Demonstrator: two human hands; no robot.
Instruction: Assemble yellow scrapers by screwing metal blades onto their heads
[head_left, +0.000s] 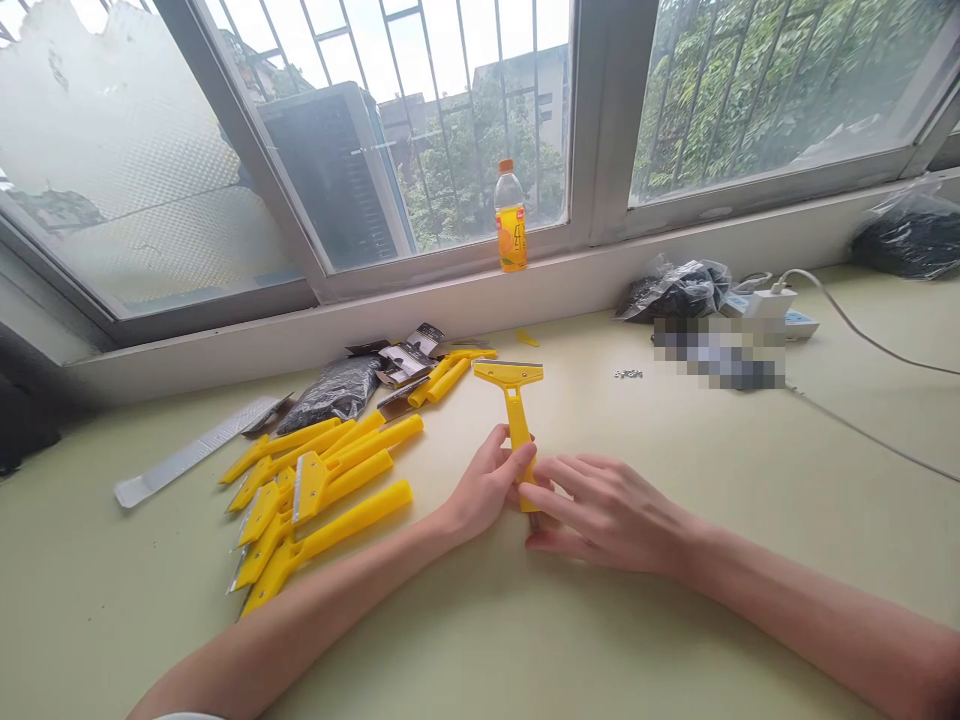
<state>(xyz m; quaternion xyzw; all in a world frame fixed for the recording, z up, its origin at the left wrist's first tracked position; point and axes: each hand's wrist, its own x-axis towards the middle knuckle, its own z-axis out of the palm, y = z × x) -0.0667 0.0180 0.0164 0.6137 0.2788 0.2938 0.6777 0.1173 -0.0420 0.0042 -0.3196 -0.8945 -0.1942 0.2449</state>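
A yellow scraper stands up in front of me, its wide head with a metal blade edge and two screws at the top. My left hand is closed round its handle, thumb across the front. At the handle's lower end, the bent fingers of my right hand grip from the right. A small dark piece pokes out below the handle between those fingers; what it is I cannot make out. Left of my hands lies a pile of similar yellow scrapers, heads mostly pointing left.
Behind the pile are a black plastic bag, printed cards and more yellow handles. A clear plastic strip lies left. Small screws sit right of centre, near a power strip with cables. A drink bottle stands on the sill.
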